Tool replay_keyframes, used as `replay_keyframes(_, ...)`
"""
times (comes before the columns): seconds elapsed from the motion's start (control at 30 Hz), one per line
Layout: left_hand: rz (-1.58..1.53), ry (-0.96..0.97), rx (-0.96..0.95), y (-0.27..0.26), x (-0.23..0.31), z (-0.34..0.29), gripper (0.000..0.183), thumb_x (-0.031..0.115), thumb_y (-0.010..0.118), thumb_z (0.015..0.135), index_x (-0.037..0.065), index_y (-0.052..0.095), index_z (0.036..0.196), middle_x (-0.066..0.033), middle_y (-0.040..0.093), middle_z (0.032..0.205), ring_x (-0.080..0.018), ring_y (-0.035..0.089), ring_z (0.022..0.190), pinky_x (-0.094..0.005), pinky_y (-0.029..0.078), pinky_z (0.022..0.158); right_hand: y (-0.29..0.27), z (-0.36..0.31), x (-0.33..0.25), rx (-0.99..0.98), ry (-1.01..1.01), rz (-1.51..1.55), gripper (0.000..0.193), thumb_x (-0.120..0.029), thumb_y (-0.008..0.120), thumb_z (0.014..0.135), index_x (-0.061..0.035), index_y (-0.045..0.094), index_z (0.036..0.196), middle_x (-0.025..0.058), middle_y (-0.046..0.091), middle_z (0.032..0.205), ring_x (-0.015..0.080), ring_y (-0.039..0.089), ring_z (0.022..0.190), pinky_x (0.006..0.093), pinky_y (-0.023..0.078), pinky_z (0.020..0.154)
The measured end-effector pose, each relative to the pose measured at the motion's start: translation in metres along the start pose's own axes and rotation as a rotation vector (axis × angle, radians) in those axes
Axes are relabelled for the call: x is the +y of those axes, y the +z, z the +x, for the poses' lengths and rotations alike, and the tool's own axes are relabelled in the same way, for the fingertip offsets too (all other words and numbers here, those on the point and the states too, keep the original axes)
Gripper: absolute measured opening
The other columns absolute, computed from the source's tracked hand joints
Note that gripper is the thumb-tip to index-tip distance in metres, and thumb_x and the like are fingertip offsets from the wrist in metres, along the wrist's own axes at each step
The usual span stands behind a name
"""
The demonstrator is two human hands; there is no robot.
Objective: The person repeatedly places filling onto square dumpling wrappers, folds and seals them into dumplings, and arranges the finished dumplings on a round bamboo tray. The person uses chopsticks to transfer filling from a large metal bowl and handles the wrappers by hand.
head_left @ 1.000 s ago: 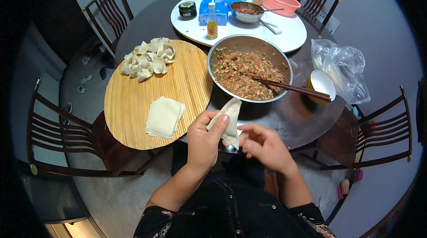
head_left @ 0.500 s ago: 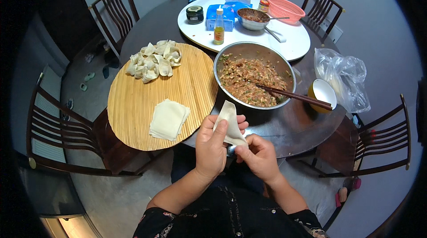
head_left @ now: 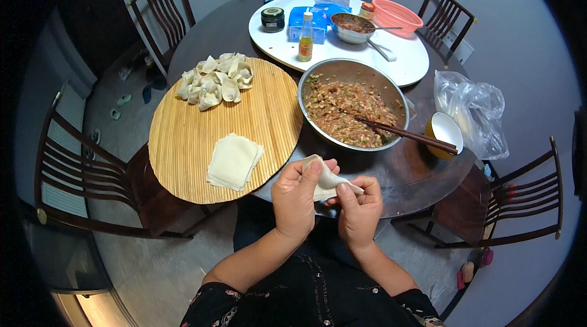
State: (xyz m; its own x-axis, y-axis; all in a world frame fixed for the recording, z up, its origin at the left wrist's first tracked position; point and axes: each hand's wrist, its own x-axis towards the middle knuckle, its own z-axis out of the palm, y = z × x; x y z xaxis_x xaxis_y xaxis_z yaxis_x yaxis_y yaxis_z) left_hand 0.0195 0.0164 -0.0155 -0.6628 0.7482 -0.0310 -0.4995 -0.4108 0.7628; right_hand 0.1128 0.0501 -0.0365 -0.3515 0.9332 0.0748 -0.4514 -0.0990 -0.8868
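Note:
Between my two hands a folded wonton (head_left: pixel 326 184) is pinched in the air, in front of the table's near edge. My left hand (head_left: pixel 296 197) grips its left end with thumb and fingers, and my right hand (head_left: pixel 359 206) pinches its right corner. Whatever filling it has is hidden inside the wrapper. A stack of square wrappers (head_left: pixel 235 162) lies on the near part of the round bamboo board (head_left: pixel 177 143). Several folded wontons (head_left: pixel 215 81) are heaped at that board's far side. Beyond my hands stands a steel bowl of minced filling (head_left: pixel 351 113), with brown chopsticks (head_left: pixel 422 136) resting across its right rim.
A yellow-and-white bowl (head_left: pixel 445 131) and a clear plastic bag (head_left: pixel 474 110) sit to the right. On the white turntable (head_left: pixel 403 67) are an oil bottle (head_left: pixel 306 38), a dark jar (head_left: pixel 273 19), a blue tissue pack (head_left: pixel 299 29), a smaller bowl (head_left: pixel 353 29) and a pink basket (head_left: pixel 397 18). Chairs surround the table.
The wrapper's raised point has been folded down, and the piece now lies more level. My right hand has moved up and slightly right. The view has shifted a little.

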Motion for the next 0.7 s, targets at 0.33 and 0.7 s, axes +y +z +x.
replay_keyframes(0.33,0.034,0.095,0.052,0.002,-0.008,0.009,0.019,0.015,0.054,0.094,-0.003,0.052,0.100,-0.0184,0.065,0.097,-0.0221,0.066,0.082,-0.0313,0.055,0.071,0.006,0.007,0.005,0.004,-0.086,-0.141,0.013,-0.004,0.060,0.089,-0.0008,0.049,0.094,0.0062,0.060,0.080,0.0100,0.060,0.066,0.0224,0.050,0.058)
replay_keyframes(0.7,0.843,0.499,-0.159,-0.018,-0.009,0.012,0.016,0.003,0.057,0.087,-0.003,0.062,0.101,-0.0133,0.068,0.094,-0.0188,0.066,0.080,-0.0290,0.052,0.070,-0.002,0.032,-0.042,-0.372,-0.745,-1.075,0.014,0.002,0.067,0.073,-0.0034,0.057,0.082,0.0101,0.060,0.073,0.0213,0.060,0.060,0.0296,0.048,0.056)
